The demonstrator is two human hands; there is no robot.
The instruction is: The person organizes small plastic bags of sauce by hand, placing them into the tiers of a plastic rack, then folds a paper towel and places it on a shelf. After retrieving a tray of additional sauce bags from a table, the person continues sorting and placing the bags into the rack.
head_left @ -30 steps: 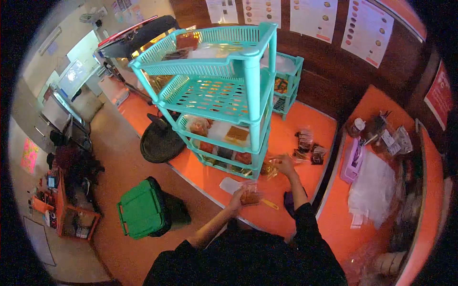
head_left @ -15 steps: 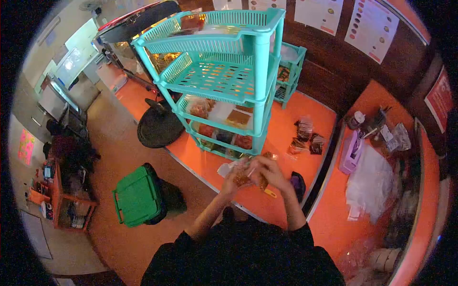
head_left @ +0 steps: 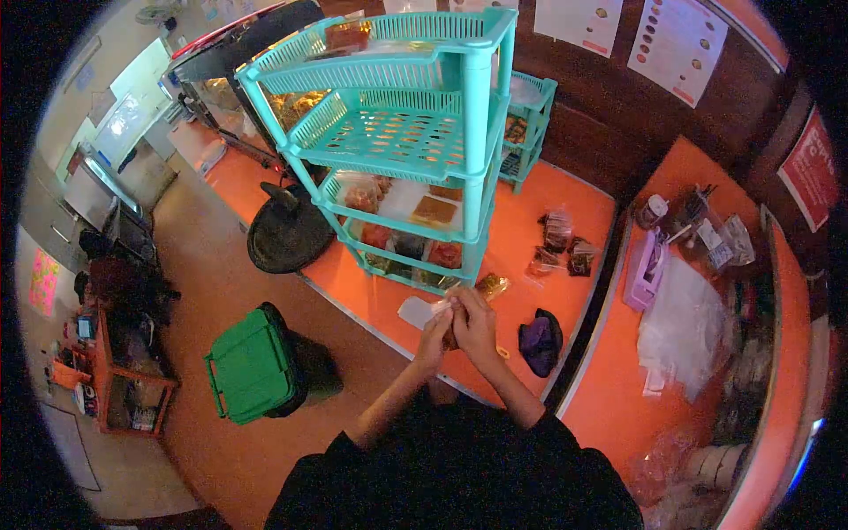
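My left hand (head_left: 431, 341) and my right hand (head_left: 474, 325) meet over the front of the orange table (head_left: 389, 316). Closed fingers of both grip a small clear plastic bag (head_left: 449, 303); its upper edge shows above the fingertips, while most of it is hidden. Just beyond the right hand lies a shiny packet with yellowish contents (head_left: 492, 285). A whitish flat piece (head_left: 415, 311) rests left of the hands. To the right is a dark purple cloth item (head_left: 541, 343), perhaps a cap, and the tip of something yellow (head_left: 503, 352) shows beside the right wrist.
A tall turquoise tiered rack (head_left: 477, 115) holding bagged food stands ahead. Several dark packets (head_left: 556, 234) lie right of it. On the right-hand counter are a lilac holder (head_left: 647, 269) and clear plastic bags (head_left: 685, 331). A green-lidded bin (head_left: 252, 367) stands on the floor at left.
My hands have drawn closer together around the bag, and the right hand has moved left. The purple item and the yellowish packet now show more fully. The view has shifted slightly.
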